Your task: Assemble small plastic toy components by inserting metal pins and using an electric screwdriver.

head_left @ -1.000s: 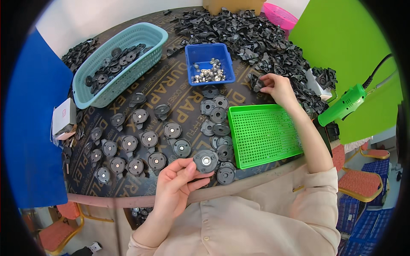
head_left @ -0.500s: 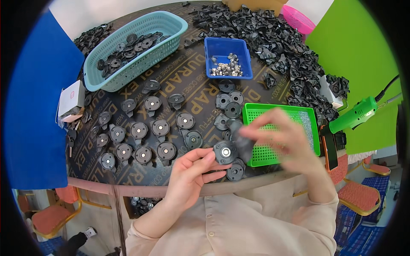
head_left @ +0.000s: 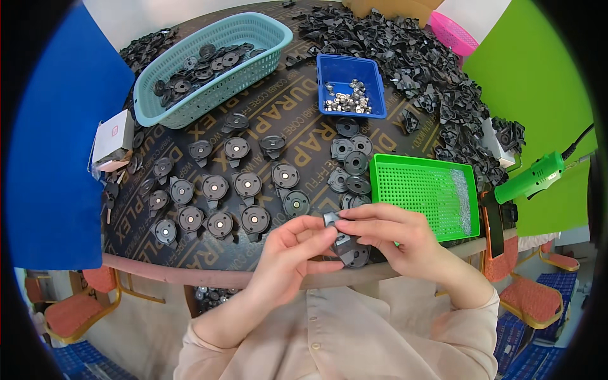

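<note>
Near the table's front edge, my left hand (head_left: 292, 249) and my right hand (head_left: 398, 235) meet on a small dark plastic part (head_left: 342, 240). Fingers of both are closed on it, and they cover much of it, so its full shape is hidden. To the left lie several round black plastic discs with tabs (head_left: 255, 219), each with a shiny metal centre, spread in loose rows. Just beyond my hands is a column of round black discs (head_left: 356, 163) with dark centre holes. Another black disc (head_left: 357, 256) lies under my right hand, partly covered.
A green perforated tray (head_left: 474, 166) with small silvery pieces sits right, beside a phone (head_left: 492, 221) and green electric screwdriver (head_left: 531, 177). Behind are a blue bin (head_left: 320, 69) of metal pieces, a pale blue basket (head_left: 215, 101) of discs, a heap of black parts (head_left: 424, 69) and a white box (head_left: 114, 140).
My right hand has come left and down with a dark part, meeting the disc in my left hand. That disc has tilted, so its metal centre no longer faces up. The view has shifted slightly.
</note>
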{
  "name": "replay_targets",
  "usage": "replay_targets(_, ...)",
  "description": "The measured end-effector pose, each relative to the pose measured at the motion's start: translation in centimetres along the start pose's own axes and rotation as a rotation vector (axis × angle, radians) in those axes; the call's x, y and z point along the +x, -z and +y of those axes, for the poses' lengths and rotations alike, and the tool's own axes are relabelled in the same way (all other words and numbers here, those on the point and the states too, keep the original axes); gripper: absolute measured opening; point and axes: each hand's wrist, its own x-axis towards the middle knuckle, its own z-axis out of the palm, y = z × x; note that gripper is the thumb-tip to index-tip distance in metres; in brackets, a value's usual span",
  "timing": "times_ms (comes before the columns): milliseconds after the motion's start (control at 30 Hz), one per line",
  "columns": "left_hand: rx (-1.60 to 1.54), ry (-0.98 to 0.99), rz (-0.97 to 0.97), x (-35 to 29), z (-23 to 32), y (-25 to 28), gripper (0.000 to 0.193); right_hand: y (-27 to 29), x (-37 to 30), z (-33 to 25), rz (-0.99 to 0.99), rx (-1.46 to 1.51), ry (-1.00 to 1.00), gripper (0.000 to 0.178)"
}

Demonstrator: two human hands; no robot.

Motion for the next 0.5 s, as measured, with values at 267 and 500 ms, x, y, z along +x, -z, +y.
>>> replay_targets(267,1.613,-0.791,0.122,5.2,10.7,0.1,0.026,5.4,8.6,2.9,0.112,-0.145,-0.156,0.047)
replay_targets(500,2.561,-0.914,-0.121,12.6,15.7,4.8,0.02,7.7,17.5,13.1,-0.093,-0.829,-0.051,0.03)
